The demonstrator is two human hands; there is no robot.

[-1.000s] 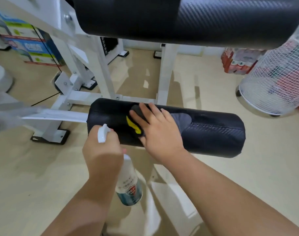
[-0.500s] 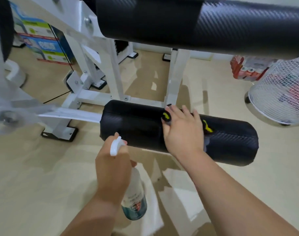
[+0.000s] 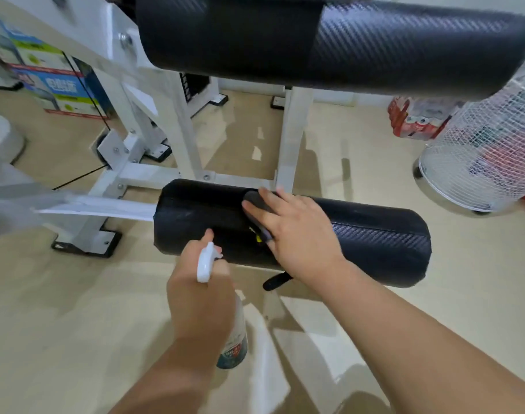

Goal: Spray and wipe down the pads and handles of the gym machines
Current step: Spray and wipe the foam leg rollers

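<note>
A black roller pad (image 3: pixel 374 243) of a white gym machine lies across the middle of the head view. My right hand (image 3: pixel 294 231) presses a dark grey cloth with yellow marks (image 3: pixel 255 201) flat on the pad's top; most of the cloth is hidden under the palm. My left hand (image 3: pixel 200 294) holds a spray bottle (image 3: pixel 234 342) with a white trigger head just in front of the pad's left half. A second, larger black roller pad (image 3: pixel 315 40) runs across the top of the view.
The machine's white steel frame (image 3: pixel 177 124) stands behind and left of the pads, with a black cable. A white wire fan guard (image 3: pixel 482 162) sits at the right. Boxes (image 3: pixel 55 82) and red packs (image 3: pixel 416 121) line the far floor. The floor is beige tile.
My right hand and the cloth slid right along the lower pad, then back toward its middle. My left hand kept the bottle near the pad's left half.
</note>
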